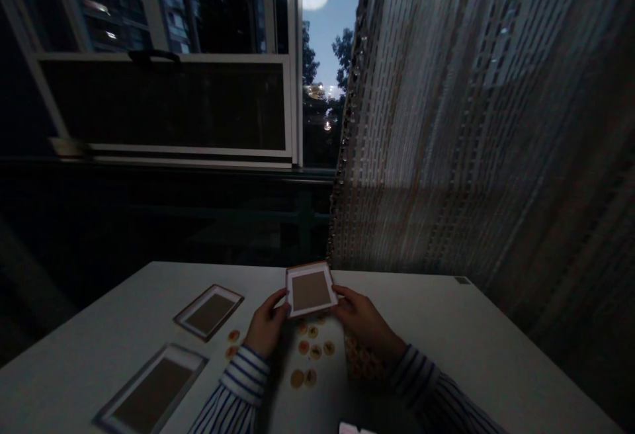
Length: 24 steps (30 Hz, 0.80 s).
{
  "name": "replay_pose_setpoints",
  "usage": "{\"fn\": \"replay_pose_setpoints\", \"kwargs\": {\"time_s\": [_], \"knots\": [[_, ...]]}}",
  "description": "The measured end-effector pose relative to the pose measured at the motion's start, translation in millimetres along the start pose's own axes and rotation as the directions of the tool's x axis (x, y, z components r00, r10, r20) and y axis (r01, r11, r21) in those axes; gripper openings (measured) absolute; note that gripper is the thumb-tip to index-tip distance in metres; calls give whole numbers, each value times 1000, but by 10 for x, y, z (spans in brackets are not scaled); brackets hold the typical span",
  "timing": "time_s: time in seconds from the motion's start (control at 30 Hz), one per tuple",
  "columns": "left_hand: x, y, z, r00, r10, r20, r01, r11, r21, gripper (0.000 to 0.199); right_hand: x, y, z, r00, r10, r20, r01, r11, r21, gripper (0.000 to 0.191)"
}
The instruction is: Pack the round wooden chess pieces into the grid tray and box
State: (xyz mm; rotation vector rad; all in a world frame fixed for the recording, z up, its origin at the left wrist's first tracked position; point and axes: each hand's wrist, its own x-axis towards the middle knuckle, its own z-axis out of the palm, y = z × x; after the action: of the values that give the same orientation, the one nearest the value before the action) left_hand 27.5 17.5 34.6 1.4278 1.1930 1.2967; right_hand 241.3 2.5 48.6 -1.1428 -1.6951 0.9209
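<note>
Both hands are on it! The left hand (pixel 265 327) pinches one side of a shallow tray (pixel 311 290), the right hand (pixel 367 323) grips the other, thumbs and fingers at the rim. And there's the tray itself, brown inside with a pale border, tipped up to face the wearer, near the middle of the tabletop's far edge; whether it touches the surface, I can't tell. Striped cuffs (pixel 243 376) at both wrists.

Down between the forearms, a scatter of loose round pieces (pixel 315 352), pale with dark or reddish marks, lying flat on the white tabletop (pixel 446 335). Two more discs (pixel 233 335) sit just beside the left hand, on the side of the tabletop's left edge. Over under the right forearm, a dense cluster of discs (pixel 358 358), deep in shadow, partly hidden.

Out to the left now: a second tray (pixel 208 313) rests between the held one and the tabletop's left edge, and nearer the wearer lies a larger tray (pixel 151 388), brown inside too, with a greyish rim. At the bottom of the view, a sliver of something white (pixel 353 429), too cropped to name. A small label (pixel 461 280) marks the far right corner. Beyond the far edge, a window (pixel 163 103) on the left, a strand curtain (pixel 431 123) on the right, dusk sky outside.
</note>
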Motion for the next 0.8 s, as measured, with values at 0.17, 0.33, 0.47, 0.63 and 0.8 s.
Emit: {"fn": "replay_pose_setpoints", "kwargs": {"time_s": [0.17, 0.33, 0.47, 0.63, 0.8], "knots": [[-54, 70, 175, 998, 13, 57, -15, 999, 32, 49, -175, 5, -147, 998, 21, -60, -22, 1000, -16, 44], [-113, 207, 356, 998, -15, 54, 13, 999, 35, 49, -332, 29, -300, 996, 7, -89, -16, 995, -101, 45], [-106, 234, 475, 999, 15, 43, -19, 996, 87, 47, -414, 66, -416, 986, -57, -157, 12, 962, -274, 45], [-61, 212, 590, 996, -8, 86, -6, 988, 157, 47, -473, -27, -578, 982, -140, -127, 61, 869, -491, 41], [-42, 275, 712, 991, -16, 136, -3, 990, 143, 47, -493, -98, -714, 980, -186, -72, 96, 757, -646, 39]]}}
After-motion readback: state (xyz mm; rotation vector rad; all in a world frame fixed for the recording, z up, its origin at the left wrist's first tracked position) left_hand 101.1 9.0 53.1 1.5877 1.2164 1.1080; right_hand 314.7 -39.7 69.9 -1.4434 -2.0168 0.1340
